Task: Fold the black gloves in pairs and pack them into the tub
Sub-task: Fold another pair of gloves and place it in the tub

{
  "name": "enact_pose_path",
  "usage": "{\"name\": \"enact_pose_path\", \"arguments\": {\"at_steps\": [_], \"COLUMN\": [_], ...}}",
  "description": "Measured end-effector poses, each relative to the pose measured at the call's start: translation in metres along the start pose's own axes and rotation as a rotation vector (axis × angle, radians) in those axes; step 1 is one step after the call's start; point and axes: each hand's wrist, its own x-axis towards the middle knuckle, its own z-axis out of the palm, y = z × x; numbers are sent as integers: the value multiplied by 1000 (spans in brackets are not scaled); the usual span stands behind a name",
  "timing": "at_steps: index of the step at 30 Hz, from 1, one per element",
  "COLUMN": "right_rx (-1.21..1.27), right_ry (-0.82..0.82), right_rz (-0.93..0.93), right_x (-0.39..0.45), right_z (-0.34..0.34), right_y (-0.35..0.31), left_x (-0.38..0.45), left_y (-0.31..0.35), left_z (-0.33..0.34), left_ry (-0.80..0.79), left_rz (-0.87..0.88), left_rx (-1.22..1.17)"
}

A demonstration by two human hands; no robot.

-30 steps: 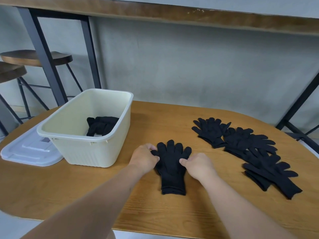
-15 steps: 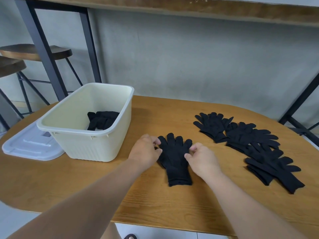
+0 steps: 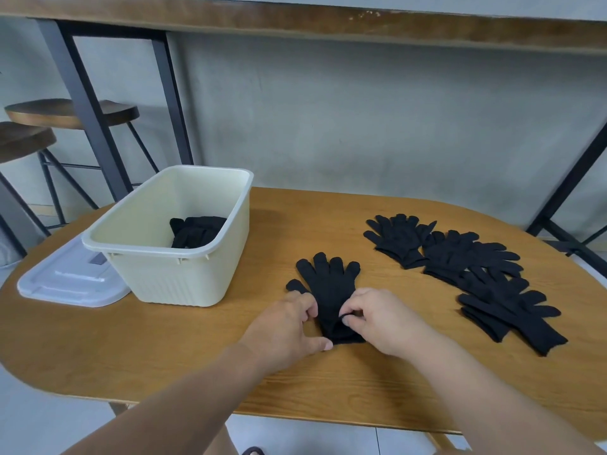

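Pinching the cuff end of a stacked pair of black knit gloves [image 3: 329, 292], right hand [image 3: 382, 318] and left hand [image 3: 285, 326] both gripping, pair flat mid wooden oval table [image 3: 230, 356]. Left: cream plastic tub [image 3: 164, 257] holding folded black gloves [image 3: 197, 230], white lid [image 3: 65, 280] beside; right: overlapping loose black gloves [image 3: 476, 270].

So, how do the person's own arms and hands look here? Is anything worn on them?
Both forearms are bare as far as the picture shows: no sleeves are in view. The left hand and the right hand are bare too, with no gloves, rings, watch or bands visible on the wrists. The fingernails look short and unpainted.
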Motion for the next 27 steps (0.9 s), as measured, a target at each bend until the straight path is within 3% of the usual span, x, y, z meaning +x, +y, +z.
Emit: {"name": "enact_pose_path", "arguments": {"at_steps": [4, 14, 21, 24, 27], "right_rx": [-86, -50, -198, -84, 62], "right_ry": [-6, -120, 14, 71, 77], "right_rz": [-49, -29, -150, -101, -9], "right_x": [-3, -8, -11, -9, -7], "right_z": [-2, 2, 13, 10, 6], "right_y": [-1, 0, 4, 2, 5], "left_x": [-1, 2, 11, 12, 13], "left_y": [-1, -1, 0, -3, 0], "left_z": [5, 8, 9, 8, 7], "left_ry": [45, 109, 91, 37, 43], "left_rz": [51, 384, 296, 284, 298], "left_rx": [95, 380, 284, 160, 187]}}
